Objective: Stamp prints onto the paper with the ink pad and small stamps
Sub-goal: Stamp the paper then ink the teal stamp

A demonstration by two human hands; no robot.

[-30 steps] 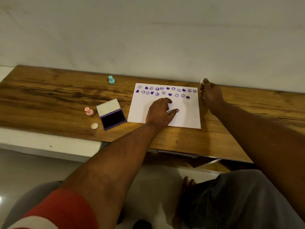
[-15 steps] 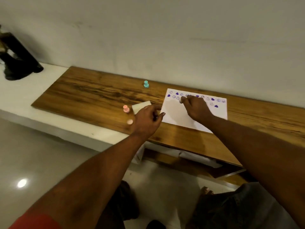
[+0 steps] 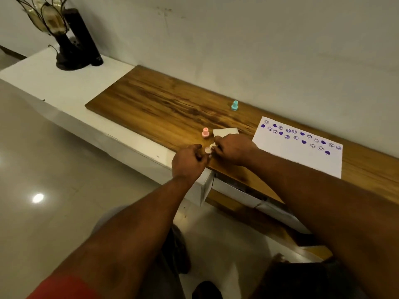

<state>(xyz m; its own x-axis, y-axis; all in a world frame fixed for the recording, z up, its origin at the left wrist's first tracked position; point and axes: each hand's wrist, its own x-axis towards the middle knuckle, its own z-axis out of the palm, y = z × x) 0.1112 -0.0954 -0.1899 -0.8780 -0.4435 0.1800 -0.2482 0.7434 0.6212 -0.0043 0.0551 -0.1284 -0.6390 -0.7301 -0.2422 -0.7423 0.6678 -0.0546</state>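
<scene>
Right hand grip: the right hand [image 3: 234,149] pinches a small whitish stamp [image 3: 212,146] at its fingertips, fingers curled around it.
Left hand grip: the left hand [image 3: 188,161] has its fingers bent in at a small pale round cap [image 3: 207,150] (whether it actually grips the cap, I cannot tell).
Ink pad: the ink pad [image 3: 225,132] is mostly hidden behind the right hand; only its pale raised lid shows.
Pink stamp: the pink stamp [image 3: 205,132] stands upright just left of the ink pad.
Teal stamp: the teal stamp [image 3: 234,105] stands well behind the ink pad, near the wall.
Paper: the paper [image 3: 302,154] lies right of the ink pad, apart from it, with purple hearts and round faces along its far edge.
Surface: all rest on the wooden board [image 3: 155,104].
</scene>
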